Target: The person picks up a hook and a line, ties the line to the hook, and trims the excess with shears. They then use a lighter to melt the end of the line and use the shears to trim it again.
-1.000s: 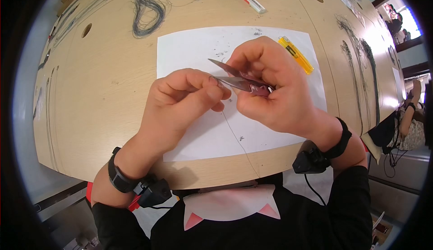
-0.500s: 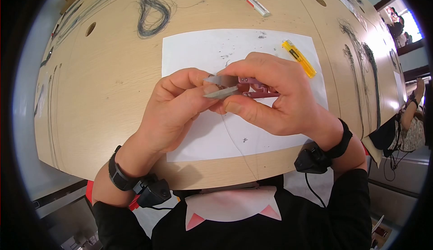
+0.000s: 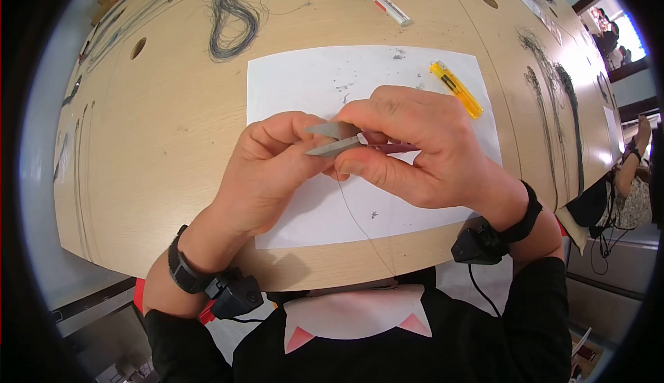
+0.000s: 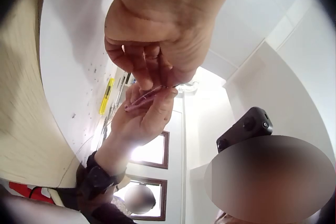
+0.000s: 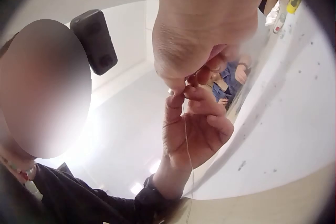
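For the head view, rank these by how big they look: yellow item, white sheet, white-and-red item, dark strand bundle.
1. White sheet
2. Dark strand bundle
3. Yellow item
4. White-and-red item

Matt white paper (image 3: 311, 79), smooth pale wood-look table (image 3: 166, 155), blades (image 3: 335, 146) probably satin metal

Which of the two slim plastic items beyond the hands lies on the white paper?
The yellow one, dark-labelled, is on the paper; the white one lies directly on the table, past the paper's far edge.
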A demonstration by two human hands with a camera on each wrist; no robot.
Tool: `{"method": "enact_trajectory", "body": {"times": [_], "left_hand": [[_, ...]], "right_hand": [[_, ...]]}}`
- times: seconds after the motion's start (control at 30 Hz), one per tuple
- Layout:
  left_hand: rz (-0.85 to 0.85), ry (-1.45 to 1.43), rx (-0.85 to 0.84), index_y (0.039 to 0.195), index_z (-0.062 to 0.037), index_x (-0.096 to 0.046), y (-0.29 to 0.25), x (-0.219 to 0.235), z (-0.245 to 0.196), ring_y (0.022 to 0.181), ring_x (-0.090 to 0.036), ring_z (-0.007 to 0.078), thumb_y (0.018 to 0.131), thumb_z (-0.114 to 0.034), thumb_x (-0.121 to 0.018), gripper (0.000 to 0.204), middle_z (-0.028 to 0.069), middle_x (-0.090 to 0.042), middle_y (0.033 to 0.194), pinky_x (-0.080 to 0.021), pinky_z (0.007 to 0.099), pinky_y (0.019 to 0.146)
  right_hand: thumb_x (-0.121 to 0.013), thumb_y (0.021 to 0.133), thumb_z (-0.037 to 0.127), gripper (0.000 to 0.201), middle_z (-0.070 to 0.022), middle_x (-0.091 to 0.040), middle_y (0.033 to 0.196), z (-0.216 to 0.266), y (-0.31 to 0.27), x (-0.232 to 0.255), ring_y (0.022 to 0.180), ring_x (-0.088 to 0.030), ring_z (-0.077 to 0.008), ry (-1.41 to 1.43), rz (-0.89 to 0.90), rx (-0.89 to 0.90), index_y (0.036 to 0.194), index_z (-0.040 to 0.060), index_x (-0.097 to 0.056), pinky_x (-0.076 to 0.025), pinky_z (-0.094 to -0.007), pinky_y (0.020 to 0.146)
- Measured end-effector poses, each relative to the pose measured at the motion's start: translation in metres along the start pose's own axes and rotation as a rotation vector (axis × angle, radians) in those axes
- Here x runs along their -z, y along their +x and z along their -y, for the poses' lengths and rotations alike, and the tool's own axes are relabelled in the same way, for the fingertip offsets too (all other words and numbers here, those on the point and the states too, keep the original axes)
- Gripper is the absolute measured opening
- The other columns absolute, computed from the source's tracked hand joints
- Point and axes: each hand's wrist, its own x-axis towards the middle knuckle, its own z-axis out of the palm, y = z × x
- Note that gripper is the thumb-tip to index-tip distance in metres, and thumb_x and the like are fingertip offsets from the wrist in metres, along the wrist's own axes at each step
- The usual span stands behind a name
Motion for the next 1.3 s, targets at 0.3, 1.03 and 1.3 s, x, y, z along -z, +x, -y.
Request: {"method": "enact_trajectory", "body": {"times": [0.3,1.03,1.3], "left_hand": [[0.001,0.035,0.01,0.083,-0.0008,-0.057,0.0004,0.0009,0.0012,0.071,-0.055,0.0131,0.078,-0.004,-0.053,0.007,0.0083,-0.059,0.079,-0.046,0.0249,0.067],[-0.005,0.043,0.0,0.086,-0.0013,-0.055,0.0016,0.0027,0.0006,0.071,-0.056,0.0141,0.08,-0.005,-0.052,0.008,0.0085,-0.058,0.082,-0.046,0.0259,0.066],[0.002,0.054,-0.003,0.086,-0.0013,-0.055,0.0016,0.0024,0.0021,0.071,-0.056,0.0135,0.079,-0.003,-0.052,0.008,0.0083,-0.058,0.082,-0.046,0.0254,0.066]], "right_hand": [[-0.062,0.07,0.019,0.019,-0.0054,-0.048,0.056,-0.0008,0.0003,0.0019,0.049,-0.048,-0.019,-0.081,0.033,0.031,0.082,0.0046,-0.057,-0.036,-0.028,0.044],[-0.062,0.071,0.02,0.019,-0.0059,-0.049,0.057,0.0008,0.0005,0.006,0.052,-0.048,-0.0208,-0.078,0.05,-0.008,0.082,0.0058,-0.056,-0.037,-0.0296,0.046],[-0.062,0.07,0.019,0.019,-0.006,-0.049,0.057,-0.0053,-0.0007,0.0035,0.052,-0.049,-0.0216,-0.071,0.031,0.021,0.082,0.0049,-0.056,-0.038,-0.0299,0.046]]}}
